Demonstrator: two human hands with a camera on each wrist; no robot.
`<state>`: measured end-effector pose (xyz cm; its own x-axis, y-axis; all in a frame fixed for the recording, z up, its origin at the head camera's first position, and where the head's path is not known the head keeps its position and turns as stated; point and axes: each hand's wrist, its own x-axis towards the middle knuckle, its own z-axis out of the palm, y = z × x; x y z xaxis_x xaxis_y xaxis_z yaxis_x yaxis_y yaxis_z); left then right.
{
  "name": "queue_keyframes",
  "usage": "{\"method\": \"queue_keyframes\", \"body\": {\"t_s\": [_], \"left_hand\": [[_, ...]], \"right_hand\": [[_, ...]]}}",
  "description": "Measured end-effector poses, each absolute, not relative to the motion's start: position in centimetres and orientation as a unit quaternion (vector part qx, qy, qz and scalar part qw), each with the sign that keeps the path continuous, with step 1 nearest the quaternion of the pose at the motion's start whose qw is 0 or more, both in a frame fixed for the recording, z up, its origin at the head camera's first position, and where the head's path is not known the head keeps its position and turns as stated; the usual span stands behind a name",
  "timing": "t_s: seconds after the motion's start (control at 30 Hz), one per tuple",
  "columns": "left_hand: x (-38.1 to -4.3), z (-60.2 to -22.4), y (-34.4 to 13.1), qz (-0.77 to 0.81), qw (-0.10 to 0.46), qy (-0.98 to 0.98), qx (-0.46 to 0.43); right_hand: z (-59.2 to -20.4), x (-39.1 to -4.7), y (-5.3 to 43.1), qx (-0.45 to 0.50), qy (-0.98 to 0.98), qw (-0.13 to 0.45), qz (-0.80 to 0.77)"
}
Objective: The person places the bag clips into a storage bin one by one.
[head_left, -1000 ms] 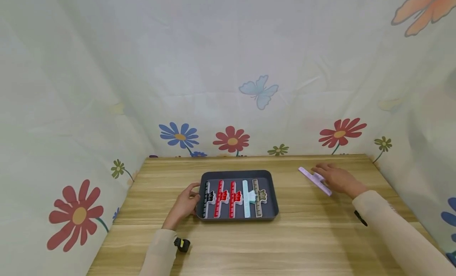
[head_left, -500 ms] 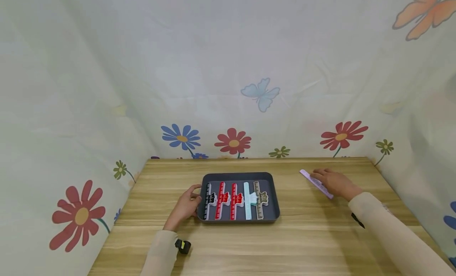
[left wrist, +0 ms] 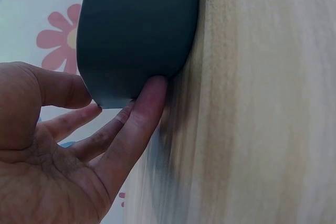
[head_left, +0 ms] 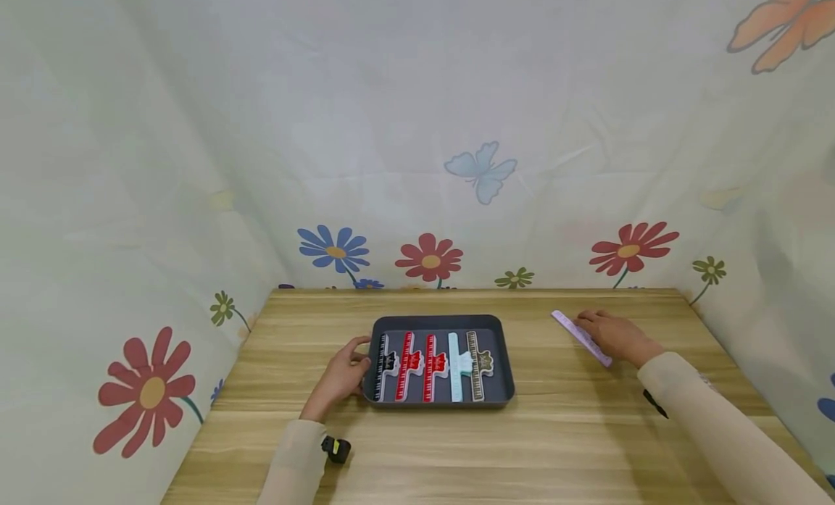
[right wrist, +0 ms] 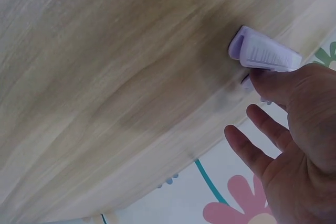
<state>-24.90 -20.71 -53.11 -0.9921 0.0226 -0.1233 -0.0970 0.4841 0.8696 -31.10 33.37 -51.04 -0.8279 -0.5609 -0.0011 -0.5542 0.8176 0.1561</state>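
Note:
My left hand (head_left: pixel 341 374) holds the left side of a dark grey tray (head_left: pixel 440 403). In the left wrist view its thumb is at the upper rim and a fingertip presses low on the outer wall (left wrist: pixel 139 24). Inside the tray lie a black clip (head_left: pixel 380 374), two red clips (head_left: pixel 403 378), a pale blue clip (head_left: pixel 455 371) and a brown clip (head_left: pixel 475 356), side by side. Right of the tray, my right hand (head_left: pixel 613 336) pinches a lilac clip (right wrist: pixel 270 51) at its handle. The thumb shows on the clip; the other fingers behind it are partly hidden.
Everything stands on a wood-grain table (head_left: pixel 457 461). A pale curtain (head_left: pixel 365 92) with printed flowers and butterflies hangs behind the table and along both sides. A small black device (head_left: pixel 338 449) sits at the left wrist.
The right hand has come down and slightly left onto the lilac clip, covering the handle that showed before. The left hand stays at the tray; the head view has shifted slightly.

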Motion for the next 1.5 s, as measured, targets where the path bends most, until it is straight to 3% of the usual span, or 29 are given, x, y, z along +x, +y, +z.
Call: {"method": "queue_keyframes", "body": {"t_s": [0.57,1.5], "left_hand": [[-25.0,-53.1,-20.6,0.518,0.057,0.853,-0.018],[-25.0,-53.0,-20.6,0.508,0.061,0.859,-0.015]], "right_hand": [[-51.5,-30.5,33.0,0.257,-0.966,0.013,-0.012],[-47.5,-27.2,27.7,0.276,-0.959,0.063,0.002]]}}
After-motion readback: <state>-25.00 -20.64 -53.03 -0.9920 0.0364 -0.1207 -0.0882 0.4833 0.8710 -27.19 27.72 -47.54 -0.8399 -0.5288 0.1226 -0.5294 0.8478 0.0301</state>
